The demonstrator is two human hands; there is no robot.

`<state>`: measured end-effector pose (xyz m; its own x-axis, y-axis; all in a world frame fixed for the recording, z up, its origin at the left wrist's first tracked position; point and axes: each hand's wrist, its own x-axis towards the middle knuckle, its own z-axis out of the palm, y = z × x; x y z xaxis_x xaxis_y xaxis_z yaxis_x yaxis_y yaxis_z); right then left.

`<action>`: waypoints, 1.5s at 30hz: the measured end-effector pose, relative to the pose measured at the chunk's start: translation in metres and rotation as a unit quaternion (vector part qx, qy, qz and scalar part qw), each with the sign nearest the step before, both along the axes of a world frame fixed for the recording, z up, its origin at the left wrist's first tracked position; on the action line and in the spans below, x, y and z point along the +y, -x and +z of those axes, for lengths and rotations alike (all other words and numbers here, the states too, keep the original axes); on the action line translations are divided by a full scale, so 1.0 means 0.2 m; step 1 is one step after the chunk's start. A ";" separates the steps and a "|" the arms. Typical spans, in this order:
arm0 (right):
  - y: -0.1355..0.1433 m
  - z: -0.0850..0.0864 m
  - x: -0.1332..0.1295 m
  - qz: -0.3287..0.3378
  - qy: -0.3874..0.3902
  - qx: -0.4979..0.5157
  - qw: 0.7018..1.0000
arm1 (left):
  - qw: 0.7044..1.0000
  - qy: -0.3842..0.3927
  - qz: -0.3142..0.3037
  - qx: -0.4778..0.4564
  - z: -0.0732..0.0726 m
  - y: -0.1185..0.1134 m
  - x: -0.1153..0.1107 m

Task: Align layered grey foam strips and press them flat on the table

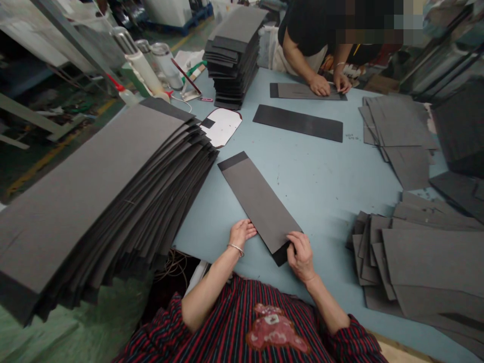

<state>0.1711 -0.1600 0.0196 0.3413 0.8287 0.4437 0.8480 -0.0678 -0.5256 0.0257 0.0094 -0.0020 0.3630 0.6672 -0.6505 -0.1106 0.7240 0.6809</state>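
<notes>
Grey panel [262, 201], dark band at each end, lies aslant on the blue tabletop [321, 186] in front of the wearer. The near dark band is partly covered by the right hand.

Left hand [242, 233]: at the panel's left long edge, fingers extended and together, not closed round anything; whether the fingertips reach under the edge is unclear. Right hand [300, 256]: bent fingers over the near right corner; thumb contact not readable, so cannot tell whether it pinches the panel or only rests there.

Left panel stack [94, 156]: fanned, cut off by the left frame edge. A white plate [225, 127] is partly hidden behind it. Right panel pile [431, 257]: runs out of frame. Black panel [298, 123]: flat, fully visible. Small marks [352, 136] on the tabletop: illegible.

Co-worker's hands [321, 85] on a far panel [295, 91], covering part of it; finger detail too small. Head region pixelated.
</notes>
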 end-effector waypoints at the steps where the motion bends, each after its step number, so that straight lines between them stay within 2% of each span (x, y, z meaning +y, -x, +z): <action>1: -0.04 0.00 0.01 -0.034 0.003 0.001 0.999 | 1.000 0.006 0.002 0.004 0.00 0.00 0.00; 3: -0.11 0.00 0.07 -0.092 0.016 0.004 0.996 | 1.000 0.015 0.008 0.012 -0.01 -0.01 0.00; 6: -0.19 -0.02 0.18 -0.135 0.045 0.023 0.989 | 1.000 0.024 0.016 0.008 -0.01 -0.02 0.00; 12: -0.16 -0.04 0.32 -0.137 0.109 0.052 0.983 | 0.995 0.049 0.011 -0.082 0.06 0.00 0.02; 15: -0.13 -0.02 0.34 -0.133 0.145 0.132 0.972 | 0.989 0.059 0.018 -0.132 0.12 0.01 0.03; 20: -0.15 0.05 0.41 -0.089 0.227 0.293 0.925 | 0.976 0.066 0.015 -0.205 0.24 0.01 0.07; 24: -0.17 0.09 0.50 -0.071 0.223 0.437 0.869 | 0.967 0.060 0.025 -0.248 0.32 -0.02 0.09; 28: -0.13 0.09 0.58 -0.033 0.199 0.486 0.851 | 0.965 0.037 0.018 -0.257 0.39 -0.04 0.11; 32: -0.08 0.07 0.59 0.009 0.220 0.586 0.780 | 0.968 0.012 0.012 -0.251 0.44 -0.05 0.11; 34: -0.06 0.05 0.59 0.010 0.221 0.610 0.761 | 0.969 0.005 0.005 -0.246 0.46 -0.04 0.11; 36: -0.05 0.04 0.58 -0.003 0.214 0.616 0.758 | 0.971 -0.002 0.001 -0.239 0.46 -0.02 0.11; 39: -0.08 0.04 0.58 -0.025 0.210 0.599 0.772 | 0.976 0.000 0.013 -0.217 0.43 0.04 0.12; 45: -0.14 0.00 0.61 -0.035 0.202 0.503 0.840 | 0.991 0.009 0.077 -0.107 0.23 0.13 0.18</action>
